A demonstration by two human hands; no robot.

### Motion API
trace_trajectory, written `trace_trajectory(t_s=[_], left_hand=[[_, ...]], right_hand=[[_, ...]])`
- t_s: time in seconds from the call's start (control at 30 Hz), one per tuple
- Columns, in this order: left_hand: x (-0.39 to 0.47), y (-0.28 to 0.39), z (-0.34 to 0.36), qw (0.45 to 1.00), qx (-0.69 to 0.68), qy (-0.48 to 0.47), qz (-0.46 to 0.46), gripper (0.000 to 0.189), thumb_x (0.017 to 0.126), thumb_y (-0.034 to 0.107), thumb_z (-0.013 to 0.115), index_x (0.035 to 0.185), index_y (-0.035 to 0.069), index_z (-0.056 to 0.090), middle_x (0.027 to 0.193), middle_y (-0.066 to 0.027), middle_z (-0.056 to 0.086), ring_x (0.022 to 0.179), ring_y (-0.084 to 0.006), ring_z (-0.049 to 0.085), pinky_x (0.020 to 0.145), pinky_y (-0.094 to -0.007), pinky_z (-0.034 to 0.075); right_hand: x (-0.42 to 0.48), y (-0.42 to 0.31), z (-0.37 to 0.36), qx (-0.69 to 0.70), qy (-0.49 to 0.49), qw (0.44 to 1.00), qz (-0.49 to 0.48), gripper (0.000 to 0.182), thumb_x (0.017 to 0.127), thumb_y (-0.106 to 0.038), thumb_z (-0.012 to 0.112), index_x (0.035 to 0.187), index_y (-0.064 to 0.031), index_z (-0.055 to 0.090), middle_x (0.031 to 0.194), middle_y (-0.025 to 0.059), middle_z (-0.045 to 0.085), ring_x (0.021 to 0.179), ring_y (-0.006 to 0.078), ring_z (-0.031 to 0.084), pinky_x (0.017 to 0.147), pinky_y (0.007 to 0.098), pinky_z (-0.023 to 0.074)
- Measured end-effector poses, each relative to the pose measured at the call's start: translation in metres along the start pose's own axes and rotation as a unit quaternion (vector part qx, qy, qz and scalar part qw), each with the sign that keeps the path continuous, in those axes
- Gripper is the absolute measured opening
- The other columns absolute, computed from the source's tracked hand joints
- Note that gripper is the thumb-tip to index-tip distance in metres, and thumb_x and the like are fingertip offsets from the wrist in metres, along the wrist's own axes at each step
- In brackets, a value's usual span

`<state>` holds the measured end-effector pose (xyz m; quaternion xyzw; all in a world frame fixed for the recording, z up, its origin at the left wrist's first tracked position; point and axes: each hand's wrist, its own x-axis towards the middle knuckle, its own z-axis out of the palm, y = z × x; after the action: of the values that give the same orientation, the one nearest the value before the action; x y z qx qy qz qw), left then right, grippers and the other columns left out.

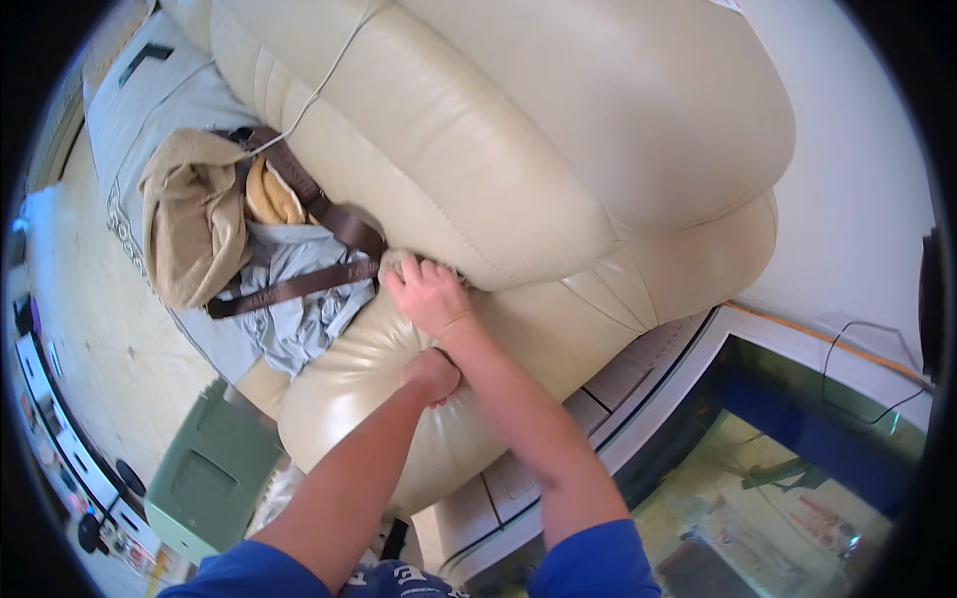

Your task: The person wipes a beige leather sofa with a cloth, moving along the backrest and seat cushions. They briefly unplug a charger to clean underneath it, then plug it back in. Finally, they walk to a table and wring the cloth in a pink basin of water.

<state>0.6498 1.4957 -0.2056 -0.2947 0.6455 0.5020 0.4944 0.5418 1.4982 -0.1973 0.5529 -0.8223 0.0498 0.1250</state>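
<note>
My right hand (430, 295) is at the crease between the backrest and the armrest of a cream leather sofa (478, 164). Its fingers are closed over a fuzzy beige cloth (393, 263), most of which the hand covers. Just below, my left hand (434, 376) presses down on the padded armrest (336, 407), bent at the wrist. Most of its fingers are hidden, so its grip does not show. Left of my right hand lies a brown strap (321, 280) bearing lettering, looped over a crumpled grey cloth (299, 258).
A tan bag or cloth (194, 217) rests on the sofa's grey cover (161, 97). One white cable (321, 86) crosses the backrest. Below the armrest stands a green plastic bin (205, 478). At right is a glass-topped tank (748, 478) with water, beside a white wall (845, 187).
</note>
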Motion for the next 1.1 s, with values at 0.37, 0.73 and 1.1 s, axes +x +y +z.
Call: trace_trajectory(t_s=[0.37, 0.73, 1.1], left_hand=[[-0.025, 0.002, -0.027, 0.999, -0.012, 0.003, -0.035, 0.025, 0.079, 0.013, 0.050, 0.062, 0.006, 0.066, 0.059, -0.0066, 0.066, 0.050, -0.0170, 0.064, 0.053, -0.0299, 0.053], [-0.011, -0.011, -0.022, 0.999, -0.006, -0.019, -0.029, 0.022, 0.074, 0.012, 0.052, 0.071, 0.007, 0.073, 0.079, -0.0144, 0.071, 0.082, -0.0307, 0.070, 0.073, -0.0404, 0.055], [-0.068, -0.128, 0.029, 0.825, 0.303, 0.100, 0.466, 0.022, 0.076, 0.021, 0.058, 0.085, 0.007, 0.071, 0.084, -0.0140, 0.070, 0.080, -0.0290, 0.068, 0.074, -0.0446, 0.054]], right_hand=[[0.160, 0.187, -0.197, -0.242, 0.229, 0.923, 0.192, 0.034, 0.070, -0.015, 0.070, 0.101, -0.0269, 0.064, 0.077, -0.0012, 0.052, 0.059, 0.0204, 0.056, 0.047, 0.0371, 0.0443], [0.188, 0.076, -0.072, -0.130, 0.193, 0.951, 0.202, 0.026, 0.069, -0.017, 0.067, 0.093, -0.0219, 0.059, 0.077, 0.0020, 0.051, 0.058, 0.0232, 0.055, 0.047, 0.0363, 0.0452], [-0.084, -0.123, -0.074, 0.109, -0.177, 0.874, 0.439, 0.035, 0.083, -0.032, 0.069, 0.107, -0.0056, 0.067, 0.108, 0.0142, 0.066, 0.100, 0.0334, 0.062, 0.085, 0.0430, 0.0492]])
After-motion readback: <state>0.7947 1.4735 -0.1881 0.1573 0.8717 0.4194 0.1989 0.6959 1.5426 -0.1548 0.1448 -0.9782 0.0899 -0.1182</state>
